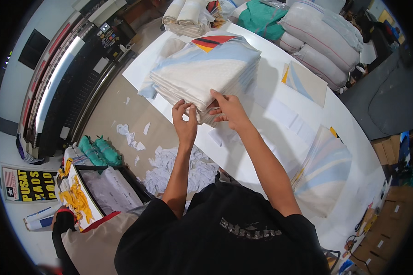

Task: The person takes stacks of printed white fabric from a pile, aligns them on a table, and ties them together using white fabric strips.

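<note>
A tall stack of folded cream and light-blue fabric [206, 68] lies on the white table [282, 134], a red, black and yellow patch showing on its top. At the stack's near corner, my left hand [186, 118] pinches a fabric edge between thumb and fingers. Beside it my right hand [227, 108] has its thumb on the near right of the top layer, with the fingers curled at the side of the corner; whether they grip cloth is partly hidden. Thin white sheets lie under and right of the stack.
A fanned pile of printed pieces [325, 175] and a flat printed piece [304, 84] lie rightward on the table. Rolled fabric [189, 13] stands behind the stack, white sacks [320, 31] beyond. A large-format printer [65, 79] is at left; paper scraps [182, 168] litter the floor.
</note>
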